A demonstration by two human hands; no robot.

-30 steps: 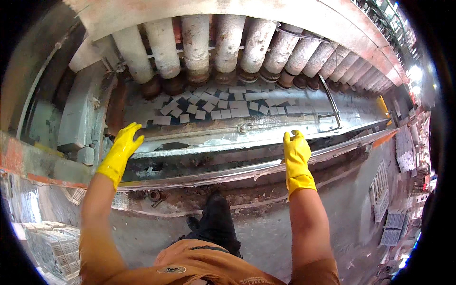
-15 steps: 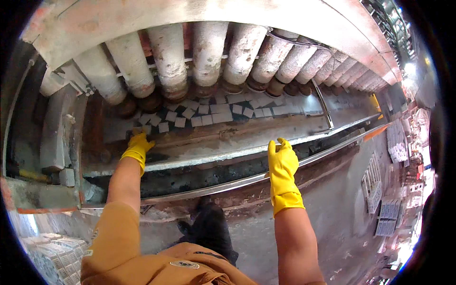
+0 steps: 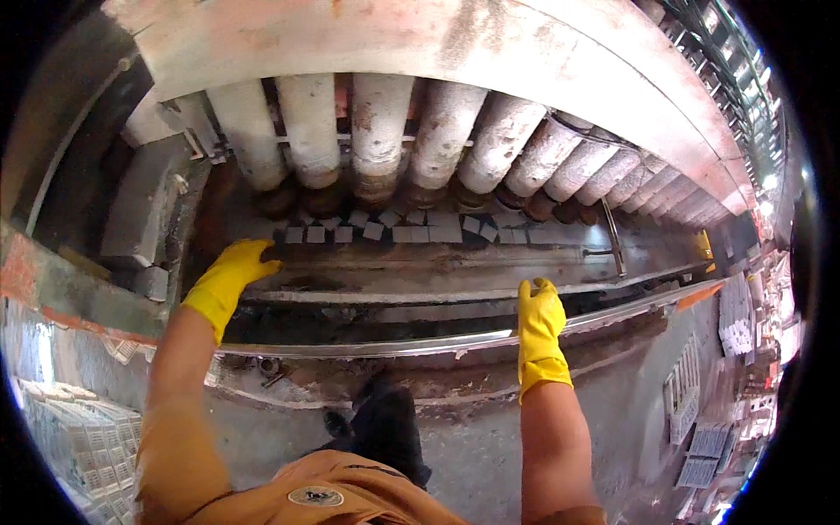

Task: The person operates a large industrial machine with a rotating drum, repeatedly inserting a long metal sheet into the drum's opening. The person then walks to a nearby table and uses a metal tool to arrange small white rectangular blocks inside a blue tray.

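Observation:
Both my hands wear yellow rubber gloves. My left hand [image 3: 229,282] reaches over the left end of a long wet bed, fingers and thumb apart, with nothing visible in it. Just beyond its fingers, several small pale square tiles [image 3: 373,231] lie on the dark bed surface, some in a row along the front and others turned askew behind. My right hand [image 3: 542,325] hovers at the bed's front edge [image 3: 437,297], thumb and fingers slightly apart; I see nothing between them. The tiles at the back are partly hidden beneath the cylinders.
A row of thick, stained cylinders [image 3: 379,131] hangs over the bed under a pale curved beam [image 3: 367,44]. A metal bar [image 3: 615,236] crosses the bed at right. A metal rail [image 3: 385,348] runs in front. Stacked white crates [image 3: 83,437] stand at lower left.
The view has shifted. The front tiles now form a straighter row, closer to the cylinders. My left hand has drawn away from the tiles to the left; my right hand keeps near the front edge.

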